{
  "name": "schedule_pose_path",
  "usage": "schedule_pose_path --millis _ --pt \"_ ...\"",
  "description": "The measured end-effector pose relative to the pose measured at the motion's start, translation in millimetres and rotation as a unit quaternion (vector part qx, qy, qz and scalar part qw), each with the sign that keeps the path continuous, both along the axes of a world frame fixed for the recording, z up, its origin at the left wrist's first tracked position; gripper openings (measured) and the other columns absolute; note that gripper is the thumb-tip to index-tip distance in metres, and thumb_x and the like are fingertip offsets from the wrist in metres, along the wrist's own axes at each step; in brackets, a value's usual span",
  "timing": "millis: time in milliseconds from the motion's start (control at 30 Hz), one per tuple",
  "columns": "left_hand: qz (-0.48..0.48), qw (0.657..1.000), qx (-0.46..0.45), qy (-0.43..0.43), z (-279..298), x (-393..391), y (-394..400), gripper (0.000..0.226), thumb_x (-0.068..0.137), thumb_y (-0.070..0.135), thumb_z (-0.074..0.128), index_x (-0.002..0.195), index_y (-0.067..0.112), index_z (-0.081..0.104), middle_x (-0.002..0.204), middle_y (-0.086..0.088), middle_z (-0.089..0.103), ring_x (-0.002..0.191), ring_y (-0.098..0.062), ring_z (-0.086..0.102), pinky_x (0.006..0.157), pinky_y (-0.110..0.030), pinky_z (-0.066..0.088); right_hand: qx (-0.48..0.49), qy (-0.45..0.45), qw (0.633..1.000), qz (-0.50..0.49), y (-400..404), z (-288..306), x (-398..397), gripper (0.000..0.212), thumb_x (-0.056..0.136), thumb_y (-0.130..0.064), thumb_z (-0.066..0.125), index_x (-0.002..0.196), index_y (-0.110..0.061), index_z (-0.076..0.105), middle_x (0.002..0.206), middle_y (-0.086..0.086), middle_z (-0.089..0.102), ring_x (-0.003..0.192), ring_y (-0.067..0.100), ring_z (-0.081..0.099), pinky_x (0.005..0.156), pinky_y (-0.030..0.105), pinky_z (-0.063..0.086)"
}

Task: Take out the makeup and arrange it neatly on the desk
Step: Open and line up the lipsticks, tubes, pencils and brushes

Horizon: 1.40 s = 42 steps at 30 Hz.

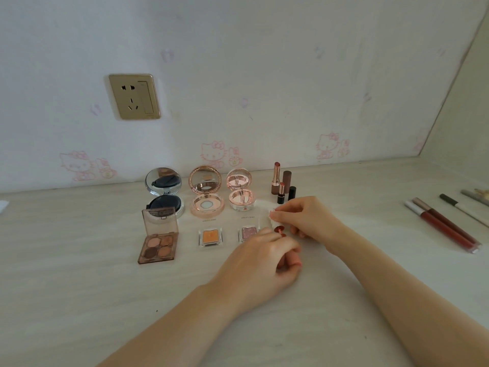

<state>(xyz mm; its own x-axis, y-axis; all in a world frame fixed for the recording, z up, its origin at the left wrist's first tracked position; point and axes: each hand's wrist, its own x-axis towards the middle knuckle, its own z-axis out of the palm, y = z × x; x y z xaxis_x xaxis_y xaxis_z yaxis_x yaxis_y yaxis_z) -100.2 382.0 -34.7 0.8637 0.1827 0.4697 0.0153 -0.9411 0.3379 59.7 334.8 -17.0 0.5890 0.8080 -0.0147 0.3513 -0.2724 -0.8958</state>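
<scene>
On the pale desk (79, 287), open makeup stands in rows: a black cushion compact (164, 193), a rose-gold compact (206, 193), a pink compact (240, 193), a four-colour eyeshadow palette (158, 238), an orange single eyeshadow (210, 236) and a pink glitter eyeshadow (247, 232). Two uncapped lipsticks (277, 178) stand with their caps behind my hands. My right hand (307, 219) pinches the lid of a small clear case (265, 218). My left hand (264, 263), fingers curled, holds the case's lower part, which is mostly hidden.
Two red lip glosses (447, 229) and two pencils (461, 207) lie at the right of the desk. The wall with a brass socket (134, 96) rises right behind the compacts. A side panel closes the right end. Something white (3, 206) sits at the left edge.
</scene>
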Motion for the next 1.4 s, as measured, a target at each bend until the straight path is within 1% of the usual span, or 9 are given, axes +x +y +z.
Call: schedule_pose_path --millis 200,500,600,700,900,1067,1167,1233,1400 --pt "0.005 1.000 0.003 -0.001 0 -4 1 0.014 0.080 0.028 0.059 0.093 0.023 0.062 0.074 0.014 0.051 0.078 -0.008 0.045 0.071 -0.033 0.048 -0.006 -0.054 0.998 0.002 7 -8 -2 0.020 0.075 -0.039 0.077 0.083 -0.022 0.072 0.071 -0.007 0.069 0.061 0.004 0.056 0.061 0.023 0.042" --pt "0.016 1.000 0.015 -0.005 1 -4 1 0.016 0.080 0.033 0.056 0.093 0.026 0.062 0.078 0.014 0.059 0.075 -0.004 0.044 0.071 -0.033 0.047 -0.005 -0.077 0.997 -0.009 7 -11 -1 0.019 0.077 -0.039 0.075 0.086 -0.023 0.071 0.080 -0.008 0.069 0.062 -0.001 0.055 0.060 0.018 0.038" --pt "0.014 1.000 0.012 -0.005 2 -6 2 0.024 0.080 0.036 0.056 0.102 0.029 0.063 0.080 0.015 0.060 0.074 -0.002 0.041 0.075 -0.031 0.047 -0.003 -0.075 0.997 -0.014 6 -12 0 0.021 0.074 -0.041 0.076 0.085 -0.024 0.070 0.079 -0.005 0.070 0.062 0.003 0.057 0.062 0.023 0.041" --pt "0.017 1.000 0.008 -0.012 6 -8 1 0.030 0.079 0.036 0.059 0.108 0.031 0.062 0.067 0.022 0.046 0.072 -0.002 0.037 0.073 -0.022 0.044 0.001 -0.064 0.998 -0.018 3 -9 0 0.021 0.076 -0.041 0.075 0.086 -0.023 0.071 0.079 -0.003 0.070 0.062 0.009 0.060 0.059 0.025 0.043" --pt "0.025 0.999 -0.012 -0.033 10 -10 1 0.032 0.079 0.041 0.065 0.109 0.031 0.063 0.064 0.026 0.042 0.073 0.000 0.043 0.068 -0.012 0.034 0.014 -0.018 1.000 -0.002 -21 9 1 0.016 0.092 -0.025 0.059 0.091 -0.010 0.067 0.088 0.009 0.069 0.064 0.018 0.068 0.056 0.026 0.052" --pt "0.015 0.999 0.004 -0.032 14 -6 -2 0.026 0.085 0.042 0.056 0.104 0.027 0.066 0.072 0.020 0.055 0.078 -0.001 0.050 0.078 -0.019 0.043 -0.015 -0.108 0.994 -0.014 -67 11 14 0.008 0.091 -0.020 0.059 0.091 -0.019 0.067 0.084 -0.002 0.071 0.072 0.015 0.070 0.069 0.030 0.059" --pt "0.015 0.999 0.029 -0.039 21 4 -11 0.029 0.087 0.040 0.047 0.106 0.027 0.065 0.077 0.015 0.059 0.078 -0.003 0.053 0.071 -0.026 0.049 -0.052 -0.191 0.980 -0.025 -102 17 26 0.009 0.091 -0.024 0.059 0.096 -0.023 0.066 0.085 -0.014 0.067 0.078 0.001 0.064 0.068 0.010 0.050" --pt "-0.001 0.997 0.064 -0.037 27 15 -20 0.032 0.087 0.037 0.045 0.108 0.024 0.066 0.081 0.015 0.063 0.078 -0.004 0.055 0.064 -0.027 0.051 -0.080 -0.261 0.962 -0.030 -125 25 38 0.012 0.092 -0.029 0.057 0.102 -0.027 0.065 0.091 -0.016 0.065 0.087 -0.001 0.062 0.071 0.005 0.042" --pt "-0.052 0.992 0.117 0.007 35 63 -51 0.038 0.091 0.034 0.043 0.122 0.019 0.059 0.100 0.007 0.067 0.098 -0.012 0.058 0.072 -0.032 0.052 -0.134 -0.346 0.924 -0.088 -173 34 75 0.016 0.093 -0.032 0.053 0.106 -0.029 0.063 0.095 -0.012 0.063 0.085 0.005 0.058 0.076 0.020 0.044"
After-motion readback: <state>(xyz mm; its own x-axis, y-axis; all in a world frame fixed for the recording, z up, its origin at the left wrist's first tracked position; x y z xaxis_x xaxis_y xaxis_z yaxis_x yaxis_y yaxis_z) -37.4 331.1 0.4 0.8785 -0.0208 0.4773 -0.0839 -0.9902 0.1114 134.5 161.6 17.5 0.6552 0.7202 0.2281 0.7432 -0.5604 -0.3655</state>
